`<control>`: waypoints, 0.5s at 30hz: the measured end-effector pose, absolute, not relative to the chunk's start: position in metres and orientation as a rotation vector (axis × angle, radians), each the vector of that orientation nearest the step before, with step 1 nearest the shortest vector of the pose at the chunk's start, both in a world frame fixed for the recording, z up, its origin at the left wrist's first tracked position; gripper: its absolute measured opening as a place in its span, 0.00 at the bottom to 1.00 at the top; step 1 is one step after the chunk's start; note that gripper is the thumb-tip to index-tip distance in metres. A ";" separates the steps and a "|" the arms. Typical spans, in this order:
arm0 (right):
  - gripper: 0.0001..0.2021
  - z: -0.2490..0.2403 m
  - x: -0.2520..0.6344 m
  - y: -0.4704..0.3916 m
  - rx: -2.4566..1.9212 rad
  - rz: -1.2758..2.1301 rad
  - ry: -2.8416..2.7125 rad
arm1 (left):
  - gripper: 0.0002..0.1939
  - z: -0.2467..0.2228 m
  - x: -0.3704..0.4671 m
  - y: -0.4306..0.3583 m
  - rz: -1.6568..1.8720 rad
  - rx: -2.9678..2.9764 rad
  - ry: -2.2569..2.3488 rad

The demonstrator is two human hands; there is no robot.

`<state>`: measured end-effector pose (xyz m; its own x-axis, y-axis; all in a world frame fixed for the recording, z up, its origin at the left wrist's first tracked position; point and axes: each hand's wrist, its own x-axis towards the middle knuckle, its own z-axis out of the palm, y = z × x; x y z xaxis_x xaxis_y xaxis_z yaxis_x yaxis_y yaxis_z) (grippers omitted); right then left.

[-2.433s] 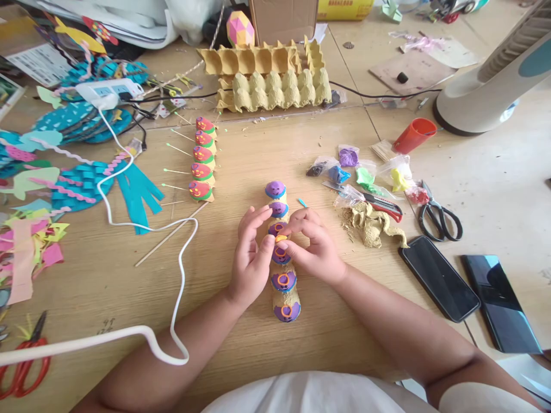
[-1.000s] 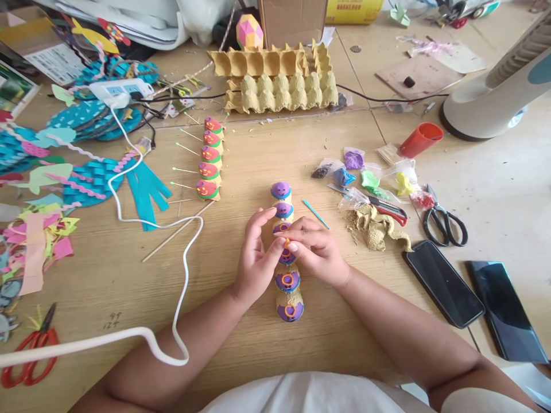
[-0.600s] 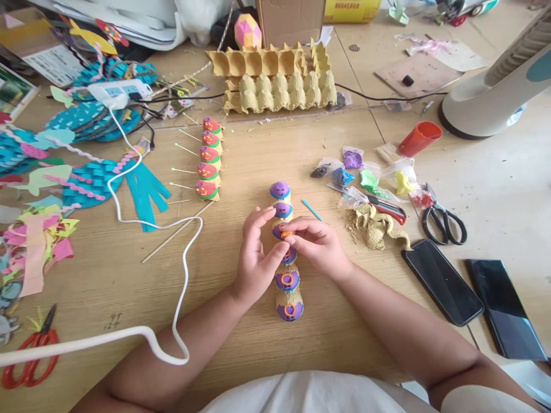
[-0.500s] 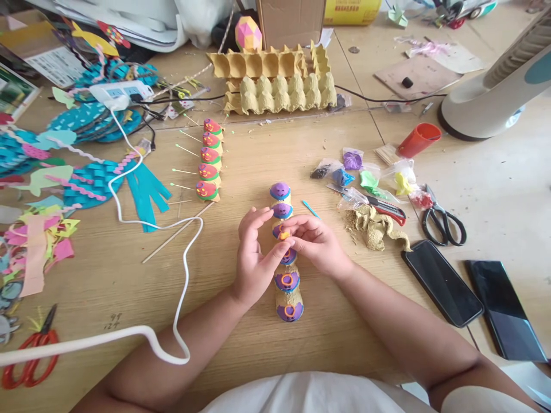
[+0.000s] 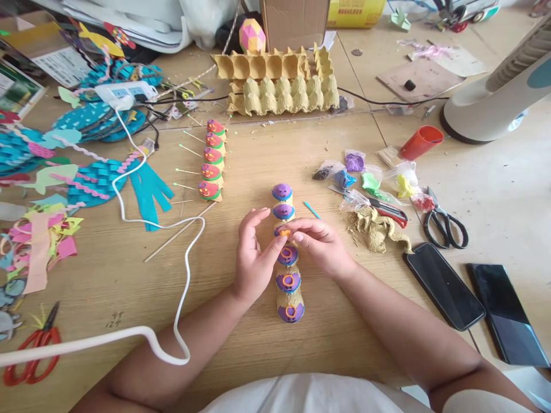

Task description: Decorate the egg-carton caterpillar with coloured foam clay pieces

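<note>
A small piece of orange modelling clay (image 5: 284, 232) is held at the fingertips of both hands. My left hand (image 5: 255, 261) has its thumb tip against the clay, its index finger raised and bent. From the other side, my right hand (image 5: 326, 248) meets it with thumb and index finger close together. Underneath lies a strip of egg-carton cups (image 5: 290, 297) running away from me, its bumps covered in purple clay edged with blue. Orange rings sit on the nearer purple bumps (image 5: 287, 281); the two farthest bumps (image 5: 283, 191) show faces without rings. My fingers partly cover a middle bump.
At left-centre stands a red-and-green egg-carton caterpillar (image 5: 212, 156) with pins. Bagged clay (image 5: 354, 161), a cutter knife (image 5: 390, 211), carton scraps (image 5: 373, 228), black-handled scissors (image 5: 445, 225) and two phones (image 5: 445, 285) lie right. A white cable (image 5: 186, 269) crosses the left.
My right thumb has drawn back slightly from the left thumb, and the orange clay shows between the fingertips. The whole view has shifted slightly; the carton strip stays in place.
</note>
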<state>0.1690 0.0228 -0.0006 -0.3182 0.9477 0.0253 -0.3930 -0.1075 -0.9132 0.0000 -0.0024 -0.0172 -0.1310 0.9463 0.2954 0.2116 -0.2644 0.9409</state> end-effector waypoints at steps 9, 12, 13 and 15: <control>0.14 -0.001 0.174 0.025 -0.687 1.616 -1.237 | 0.27 -0.015 0.000 -0.004 1.437 1.496 1.318; 0.16 0.004 0.175 0.026 -0.699 1.561 -1.375 | 0.28 -0.016 -0.001 -0.005 1.428 1.480 1.275; 0.16 0.005 0.175 0.025 -0.697 1.540 -1.420 | 0.29 -0.016 -0.001 -0.005 1.425 1.483 1.256; 0.16 0.007 0.176 0.024 -0.681 1.495 -1.479 | 0.30 -0.017 -0.001 -0.005 1.422 1.498 1.234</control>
<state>0.1756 0.0239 0.0075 -0.4454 0.8717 0.2042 -0.2140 0.1178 -0.9697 -0.0014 -0.0049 -0.0165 -0.0666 0.9528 0.2963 0.1595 -0.2830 0.9458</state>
